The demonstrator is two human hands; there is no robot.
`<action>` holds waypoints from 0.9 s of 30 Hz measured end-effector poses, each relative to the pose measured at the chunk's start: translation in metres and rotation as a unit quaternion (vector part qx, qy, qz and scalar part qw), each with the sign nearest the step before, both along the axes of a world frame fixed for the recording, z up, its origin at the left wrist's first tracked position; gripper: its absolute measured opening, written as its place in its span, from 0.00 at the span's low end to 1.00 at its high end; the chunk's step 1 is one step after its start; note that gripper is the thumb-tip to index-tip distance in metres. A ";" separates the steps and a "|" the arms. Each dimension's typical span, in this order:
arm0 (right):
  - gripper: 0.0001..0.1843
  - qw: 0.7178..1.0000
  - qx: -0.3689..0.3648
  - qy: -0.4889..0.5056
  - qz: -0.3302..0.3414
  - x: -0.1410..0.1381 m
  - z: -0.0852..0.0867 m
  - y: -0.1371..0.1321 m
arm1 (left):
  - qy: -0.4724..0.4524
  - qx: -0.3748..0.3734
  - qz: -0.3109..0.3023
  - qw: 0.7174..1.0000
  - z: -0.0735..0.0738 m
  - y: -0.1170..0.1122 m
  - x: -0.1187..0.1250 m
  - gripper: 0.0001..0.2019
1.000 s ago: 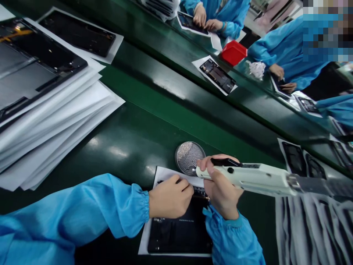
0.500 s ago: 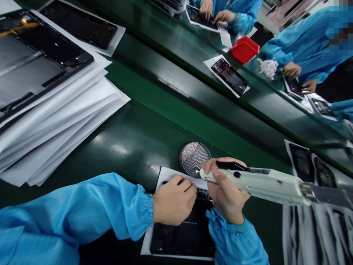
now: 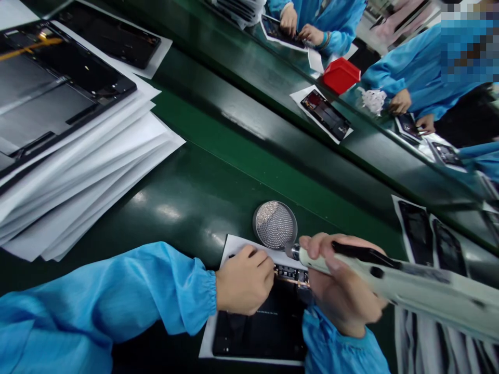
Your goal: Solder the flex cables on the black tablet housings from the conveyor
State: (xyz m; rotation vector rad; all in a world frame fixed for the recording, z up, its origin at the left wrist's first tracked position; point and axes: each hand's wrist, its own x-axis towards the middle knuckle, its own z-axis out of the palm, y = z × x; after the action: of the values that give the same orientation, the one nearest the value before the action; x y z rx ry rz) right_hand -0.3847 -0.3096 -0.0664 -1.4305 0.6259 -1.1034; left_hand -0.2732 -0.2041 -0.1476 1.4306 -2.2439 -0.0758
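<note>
My right hand point(image 3: 346, 285) is wrapped round a pale green electric screwdriver point(image 3: 421, 285), its metal tip end pointing left beside a round dimpled metal dish point(image 3: 275, 228) of tiny screws. Under my hands lies a black tablet point(image 3: 257, 335) on a white sheet point(image 3: 210, 337), with small parts exposed along its upper edge. My left hand point(image 3: 245, 283) rests on the tablet's upper left part with fingers curled in. Its fingertips are hidden, so whatever they hold does not show.
Stacked white sheets with an opened tablet point(image 3: 58, 88) on top stand at the left. More devices point(image 3: 419, 228) lie at the right. Across the green bench, co-workers' hands point(image 3: 288, 21) handle devices near a red bin point(image 3: 341, 75).
My right hand and the screwdriver have moved right and slightly down, away from the dish, uncovering more of the tablet's upper edge. My left hand stays nearly still.
</note>
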 end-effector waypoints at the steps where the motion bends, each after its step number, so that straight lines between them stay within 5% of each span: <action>1: 0.14 1.000 -0.001 0.001 -0.002 -0.005 0.003 0.002 | 0.002 -0.002 0.003 1.000 0.000 0.000 0.000 0.12; 27: 0.15 0.999 0.032 0.040 0.002 -0.019 -0.022 0.022 | 0.013 -0.021 0.006 1.000 -0.001 -0.001 0.001 0.09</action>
State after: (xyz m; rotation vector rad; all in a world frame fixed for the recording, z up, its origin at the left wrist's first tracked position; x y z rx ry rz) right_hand -0.4035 -0.2871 -0.0880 -1.4248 0.7094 -1.0188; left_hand -0.2725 -0.2049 -0.1489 1.4131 -2.2030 -0.0412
